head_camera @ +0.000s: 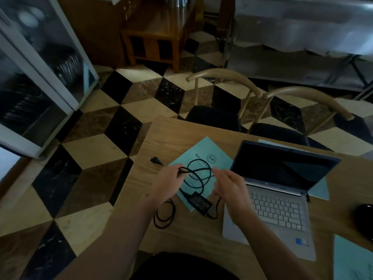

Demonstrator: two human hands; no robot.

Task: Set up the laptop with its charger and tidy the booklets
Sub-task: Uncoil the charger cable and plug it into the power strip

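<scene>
open laptop [282, 190] beside black charger [199, 202] on teal booklet [203, 158].

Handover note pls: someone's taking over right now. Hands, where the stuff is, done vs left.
Left hand: grip pinches the charger cable, loops lifted over the booklet.
Right hand: open, fingers relaxed beside the loops, holding nothing.
Charger brick: on the booklet's near edge. Plug: loose on the table, left of the booklet.
Laptop: open, screen dark, no cable seen going into it.
Other booklets: one under the laptop's far side, one at the near right edge.
Done: laptop opened. Left: untangle the cable, connect it, gather the booklets.
</scene>
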